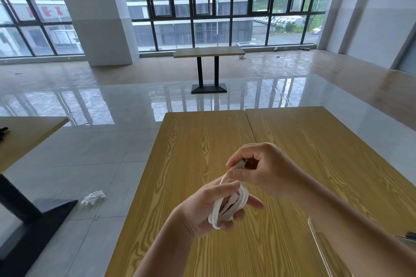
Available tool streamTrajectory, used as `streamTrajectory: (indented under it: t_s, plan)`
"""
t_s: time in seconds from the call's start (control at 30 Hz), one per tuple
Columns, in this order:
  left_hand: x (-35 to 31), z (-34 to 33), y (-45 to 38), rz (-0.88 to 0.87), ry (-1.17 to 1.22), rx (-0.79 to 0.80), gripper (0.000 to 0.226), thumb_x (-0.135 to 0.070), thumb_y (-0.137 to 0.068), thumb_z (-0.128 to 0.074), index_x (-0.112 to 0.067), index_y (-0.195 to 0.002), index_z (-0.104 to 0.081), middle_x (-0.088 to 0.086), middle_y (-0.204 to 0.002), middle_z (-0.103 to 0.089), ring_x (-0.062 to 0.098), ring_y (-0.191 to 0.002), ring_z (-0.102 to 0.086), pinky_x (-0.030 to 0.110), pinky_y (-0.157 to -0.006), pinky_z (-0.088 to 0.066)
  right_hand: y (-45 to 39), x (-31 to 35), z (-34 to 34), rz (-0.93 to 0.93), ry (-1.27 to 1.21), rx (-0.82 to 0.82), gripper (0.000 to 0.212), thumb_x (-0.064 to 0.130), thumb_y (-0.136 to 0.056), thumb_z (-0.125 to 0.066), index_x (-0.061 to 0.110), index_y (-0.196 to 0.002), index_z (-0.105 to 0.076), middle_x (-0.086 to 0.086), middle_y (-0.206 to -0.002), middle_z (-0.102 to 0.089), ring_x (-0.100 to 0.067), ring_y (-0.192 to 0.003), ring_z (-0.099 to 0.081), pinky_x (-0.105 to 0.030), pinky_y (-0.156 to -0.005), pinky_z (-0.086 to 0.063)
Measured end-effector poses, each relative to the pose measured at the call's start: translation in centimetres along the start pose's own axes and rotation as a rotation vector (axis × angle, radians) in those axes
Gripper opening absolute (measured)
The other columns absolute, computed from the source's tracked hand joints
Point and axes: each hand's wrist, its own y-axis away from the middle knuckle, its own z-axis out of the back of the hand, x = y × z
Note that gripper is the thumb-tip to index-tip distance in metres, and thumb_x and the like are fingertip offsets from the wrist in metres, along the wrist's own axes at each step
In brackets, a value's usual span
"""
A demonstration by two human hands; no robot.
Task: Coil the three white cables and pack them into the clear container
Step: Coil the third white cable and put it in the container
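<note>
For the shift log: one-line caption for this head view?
Left hand grips coiled white cable; right hand pinches its end above yellow woodgrain table.

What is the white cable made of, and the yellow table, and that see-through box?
Cable: looks like smooth, bendy plastic or rubber, since it curls into soft loops in the left hand.
Table: wood look, with wavy grain lines and a slight shine; it may be a printed laminate.
Box: probably hard clear plastic; the table shows through its edge.
</note>
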Motion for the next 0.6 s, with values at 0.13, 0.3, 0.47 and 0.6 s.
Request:
streamTrajectory:
  t_s: [0.13, 0.3, 0.47, 0.6]
  plan:
    - [-0.57, -0.11, 0.14, -0.020, -0.001, 0.016, 0.050, -0.024, -0.087, -0.063, -0.031, -0.135, -0.051, 0.033, -0.118, -0.061, 0.021, -0.069, -0.061, 0.023, -0.046, -0.048, 0.08, -0.57, 0.10, -0.022, -0.029, 0.043, 0.006, 0.024, -0.088, -0.074, 0.028, -0.091, -0.078, 0.013, -0.085, -0.074, -0.011, -0.076, -0.070, -0.032, -0.073, -0.061]
    - [-0.74, -0.11, 0.12, -0.067, 0.105, -0.057, 0.072, -0.018, -0.084, -0.061, -0.038, -0.148, -0.036, 0.023, -0.102, -0.066, 0.026, -0.069, -0.064, 0.028, -0.047, -0.051, 0.45, -0.78, -0.02, -0.139, -0.169, 0.174, 0.019, 0.027, -0.099, -0.058, 0.021, -0.096, -0.076, 0.003, -0.074, -0.074, -0.013, -0.064, -0.071, -0.025, -0.058, -0.058]
    - [-0.73, -0.24, 0.11, -0.089, 0.095, -0.129, 0.068, -0.021, -0.087, -0.059, -0.034, -0.149, -0.036, 0.015, -0.097, -0.067, 0.026, -0.072, -0.063, 0.031, -0.052, -0.052, 0.84, -0.92, 0.15, -0.145, -0.454, 0.250, 0.019, 0.017, -0.098, -0.061, 0.011, -0.112, -0.073, -0.001, -0.087, -0.077, -0.010, -0.079, -0.074, -0.019, -0.070, -0.057]
    - [-0.63, -0.51, -0.02, -0.081, 0.125, -0.166, 0.064, -0.023, -0.086, -0.059, -0.031, -0.147, -0.042, 0.013, -0.111, -0.066, 0.027, -0.074, -0.063, 0.033, -0.055, -0.052, 0.91, -1.03, -0.34, -0.087, -0.376, 0.234, 0.017, 0.011, -0.091, -0.071, 0.016, -0.107, -0.072, -0.005, -0.096, -0.076, -0.020, -0.075, -0.074, -0.028, -0.072, -0.060]
